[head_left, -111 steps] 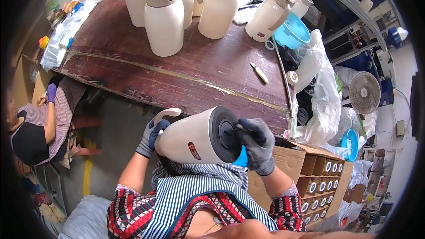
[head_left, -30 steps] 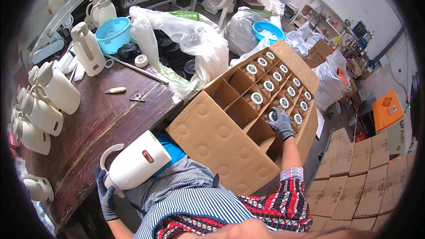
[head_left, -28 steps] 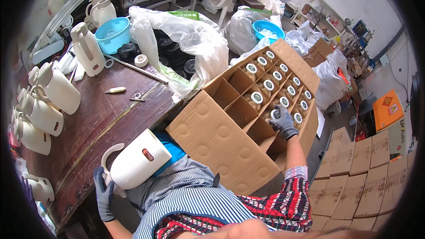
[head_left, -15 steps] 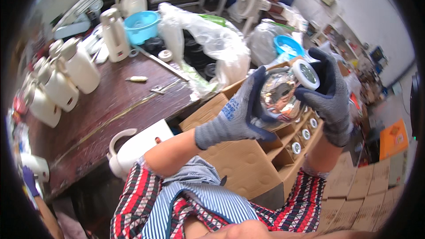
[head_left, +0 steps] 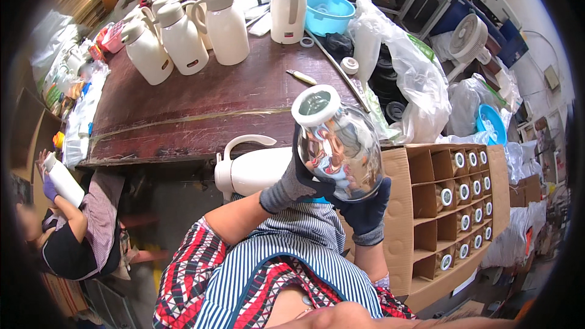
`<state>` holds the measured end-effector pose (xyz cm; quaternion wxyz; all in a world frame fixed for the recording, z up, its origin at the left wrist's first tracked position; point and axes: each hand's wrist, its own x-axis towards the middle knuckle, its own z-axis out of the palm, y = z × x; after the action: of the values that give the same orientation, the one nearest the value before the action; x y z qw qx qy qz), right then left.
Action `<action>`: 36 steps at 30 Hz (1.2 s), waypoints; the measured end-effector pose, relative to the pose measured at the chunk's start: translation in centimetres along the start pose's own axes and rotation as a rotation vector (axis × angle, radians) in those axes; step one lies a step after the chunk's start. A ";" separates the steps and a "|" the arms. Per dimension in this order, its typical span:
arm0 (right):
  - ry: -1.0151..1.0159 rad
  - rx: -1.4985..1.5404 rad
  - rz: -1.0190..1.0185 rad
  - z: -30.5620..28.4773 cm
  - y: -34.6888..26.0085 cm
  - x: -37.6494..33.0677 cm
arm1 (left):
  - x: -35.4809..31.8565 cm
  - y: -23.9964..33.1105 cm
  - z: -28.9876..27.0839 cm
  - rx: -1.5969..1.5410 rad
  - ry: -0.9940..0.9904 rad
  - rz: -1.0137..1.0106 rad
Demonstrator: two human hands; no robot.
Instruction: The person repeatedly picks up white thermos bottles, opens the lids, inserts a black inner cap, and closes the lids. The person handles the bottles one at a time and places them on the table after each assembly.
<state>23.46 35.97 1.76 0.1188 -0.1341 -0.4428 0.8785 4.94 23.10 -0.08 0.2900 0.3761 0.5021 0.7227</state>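
Both my gloved hands hold a mirrored glass flask liner (head_left: 336, 145) with a white-rimmed neck, raised in front of my chest. My left hand (head_left: 292, 183), in a grey and dark glove, grips its left side and underside. From below right, my right hand (head_left: 366, 209) in a dark glove cups its bottom. Behind it a cream jug shell (head_left: 251, 169) with a curved handle lies on its side on my lap, against the table edge.
A dark wooden table (head_left: 201, 106) carries several upright cream jugs (head_left: 183, 36) and a blue bowl (head_left: 328, 13). A divided cardboard box (head_left: 454, 201) with several liners stands at my right. Plastic bags (head_left: 405, 79) lie behind it. A seated person (head_left: 70, 231) works at lower left.
My right hand took a liner out of the box and brought it up; my left hand left the jug shell and joined it. My view swung back toward the table.
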 end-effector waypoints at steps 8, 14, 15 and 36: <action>0.223 -0.798 -0.192 -11.1 2.1 0.5 | -7.0 2.6 -15.9 1.616 0.497 -0.527; 0.410 -0.655 -0.008 -14.1 2.1 -1.1 | -16.1 0.1 -19.2 1.278 0.592 -0.323; 0.354 -0.574 -0.018 -13.9 2.0 -1.0 | -16.9 -0.3 -19.4 1.009 0.670 -0.314; -0.042 -0.394 0.184 -5.7 3.7 4.8 | -12.4 5.0 -17.2 0.791 0.514 -0.380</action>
<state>20.58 39.61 -5.10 0.0003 -0.1762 -0.5942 0.7848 -2.81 2.83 -2.16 0.1190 0.1691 0.8519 0.4811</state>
